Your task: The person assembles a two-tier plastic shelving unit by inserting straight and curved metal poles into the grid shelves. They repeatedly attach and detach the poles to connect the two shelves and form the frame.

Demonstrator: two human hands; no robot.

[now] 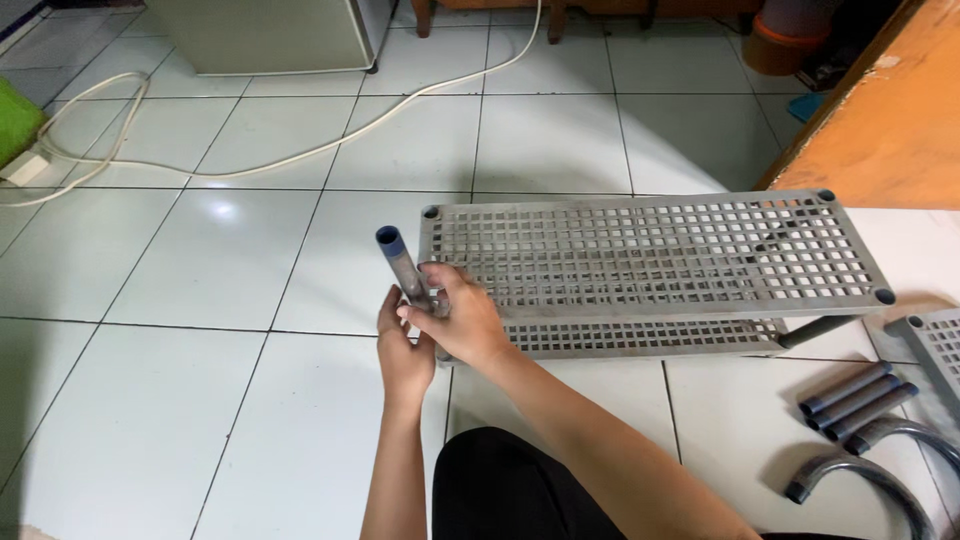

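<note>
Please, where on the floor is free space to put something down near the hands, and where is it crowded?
Bare tiles lie left of the left hand, between it and the white cable. More bare tiles lie beyond the grey shelf rack, toward the cabinet. The lower right is crowded with straight tubes and curved tubes. Both hands, right hand too, grip one tube.

A grey tube, dark-capped, stands tilted beside the perforated grey shelf panel, apparently at its corner.
</note>
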